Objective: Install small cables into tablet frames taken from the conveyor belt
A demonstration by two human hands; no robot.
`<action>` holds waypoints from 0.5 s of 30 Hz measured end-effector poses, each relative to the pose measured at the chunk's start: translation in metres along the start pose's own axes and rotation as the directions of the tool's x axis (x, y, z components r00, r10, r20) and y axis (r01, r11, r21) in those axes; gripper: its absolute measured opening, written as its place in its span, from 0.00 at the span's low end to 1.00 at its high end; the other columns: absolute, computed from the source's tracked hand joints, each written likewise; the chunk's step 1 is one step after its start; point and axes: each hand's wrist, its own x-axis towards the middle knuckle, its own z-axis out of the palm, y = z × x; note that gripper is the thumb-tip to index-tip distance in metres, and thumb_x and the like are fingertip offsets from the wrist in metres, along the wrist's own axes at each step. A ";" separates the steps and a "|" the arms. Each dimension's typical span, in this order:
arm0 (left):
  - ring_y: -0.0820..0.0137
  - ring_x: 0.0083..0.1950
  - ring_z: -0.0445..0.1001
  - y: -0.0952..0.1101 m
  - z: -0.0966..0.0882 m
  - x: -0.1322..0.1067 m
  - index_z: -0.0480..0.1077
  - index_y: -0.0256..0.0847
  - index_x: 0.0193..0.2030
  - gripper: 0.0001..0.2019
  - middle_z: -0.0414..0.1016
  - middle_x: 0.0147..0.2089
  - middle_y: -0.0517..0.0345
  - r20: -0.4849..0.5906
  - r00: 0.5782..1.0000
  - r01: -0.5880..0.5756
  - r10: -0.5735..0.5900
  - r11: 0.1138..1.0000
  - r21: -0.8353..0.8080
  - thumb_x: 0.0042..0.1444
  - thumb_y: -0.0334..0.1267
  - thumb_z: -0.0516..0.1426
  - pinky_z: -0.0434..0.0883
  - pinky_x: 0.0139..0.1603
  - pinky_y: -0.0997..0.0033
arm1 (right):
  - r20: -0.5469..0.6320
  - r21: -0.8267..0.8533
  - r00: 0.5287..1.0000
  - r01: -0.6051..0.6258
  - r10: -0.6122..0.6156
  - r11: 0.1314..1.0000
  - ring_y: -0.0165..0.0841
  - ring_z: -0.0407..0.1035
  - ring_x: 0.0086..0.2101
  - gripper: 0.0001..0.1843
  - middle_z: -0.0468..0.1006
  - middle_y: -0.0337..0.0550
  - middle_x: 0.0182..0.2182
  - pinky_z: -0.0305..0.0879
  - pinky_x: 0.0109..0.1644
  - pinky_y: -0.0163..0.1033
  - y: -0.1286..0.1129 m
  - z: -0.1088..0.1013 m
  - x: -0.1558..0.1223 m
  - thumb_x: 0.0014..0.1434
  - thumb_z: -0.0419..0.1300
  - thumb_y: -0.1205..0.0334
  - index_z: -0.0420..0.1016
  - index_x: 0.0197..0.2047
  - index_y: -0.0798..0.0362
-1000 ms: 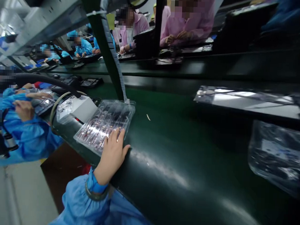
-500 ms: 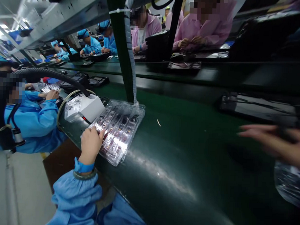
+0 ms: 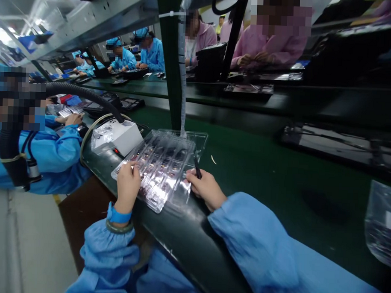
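A clear plastic blister tray (image 3: 162, 173) with long compartments lies tilted across the table's near edge, small dark and reddish parts in it. My left hand (image 3: 128, 180) grips its left edge between thumb and fingers. Another clear tray (image 3: 200, 142) sticks out from beneath, at the far right side. My right hand (image 3: 208, 187) is at the tray's right edge, its fingers closed around a slim black pen-like tool (image 3: 197, 167) that points up and away. Fingertips of that hand touch or nearly touch the tray rim; I cannot tell which.
Left of the trays stands a white box (image 3: 119, 137) with a red light and a black hose (image 3: 84, 97). A pale scrap (image 3: 213, 159) lies on the green table (image 3: 252, 187). A clear bag (image 3: 381, 225) and a dark tray (image 3: 336, 145) are at right. Co-workers sit left and opposite.
My right hand has come from the far right to the tray's right edge, with the black tool. The upper tray has shifted left over the lower one, which now shows at right.
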 end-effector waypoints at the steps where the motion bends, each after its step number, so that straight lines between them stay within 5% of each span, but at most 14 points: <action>1: 0.61 0.45 0.73 -0.005 -0.003 0.002 0.70 0.38 0.48 0.17 0.74 0.41 0.48 -0.046 0.999 0.024 -0.025 1.000 -0.019 0.62 0.38 0.44 0.69 0.47 0.64 | -0.013 0.020 1.000 -0.009 0.009 1.000 0.21 0.50 0.14 0.16 0.73 0.35 0.22 0.46 0.17 0.28 -0.001 -0.004 -0.004 0.58 0.52 0.48 0.65 0.39 0.53; 4: 0.57 0.48 0.71 -0.024 -0.012 0.009 0.69 0.35 0.47 0.19 0.73 0.43 0.43 -0.145 0.986 0.081 -0.088 0.995 -0.056 0.62 0.41 0.42 0.67 0.49 0.59 | -0.039 0.039 0.999 -0.029 0.030 0.999 0.21 0.49 0.16 0.18 0.75 0.35 0.23 0.45 0.18 0.28 -0.005 -0.035 -0.029 0.58 0.53 0.47 0.66 0.42 0.53; 8: 0.54 0.48 0.71 -0.037 -0.017 0.012 0.73 0.36 0.39 0.17 0.75 0.41 0.42 -0.093 0.994 0.053 -0.065 0.991 -0.125 0.58 0.44 0.48 0.67 0.50 0.57 | -0.090 -0.121 0.996 -0.026 0.015 0.992 0.26 0.55 0.18 0.26 0.75 0.38 0.23 0.52 0.19 0.31 -0.007 -0.090 -0.072 0.55 0.58 0.43 0.71 0.50 0.52; 12: 0.59 0.44 0.75 -0.029 -0.015 0.003 0.73 0.39 0.39 0.21 0.77 0.39 0.48 0.000 1.000 -0.028 0.029 0.970 -0.242 0.62 0.47 0.43 0.70 0.46 0.63 | -0.176 -0.306 0.984 -0.039 -0.016 0.951 0.28 0.62 0.21 0.26 0.79 0.48 0.37 0.60 0.22 0.36 -0.002 -0.118 -0.103 0.54 0.55 0.37 0.76 0.23 0.52; 15: 0.59 0.50 0.73 -0.022 -0.014 -0.001 0.72 0.38 0.40 0.19 0.76 0.46 0.46 0.011 0.993 -0.111 0.119 0.951 -0.289 0.61 0.47 0.44 0.68 0.53 0.61 | -0.222 -0.325 0.974 -0.026 -0.050 0.945 0.32 0.66 0.24 0.27 0.79 0.47 0.33 0.63 0.25 0.36 0.004 -0.122 -0.116 0.53 0.54 0.36 0.76 0.23 0.51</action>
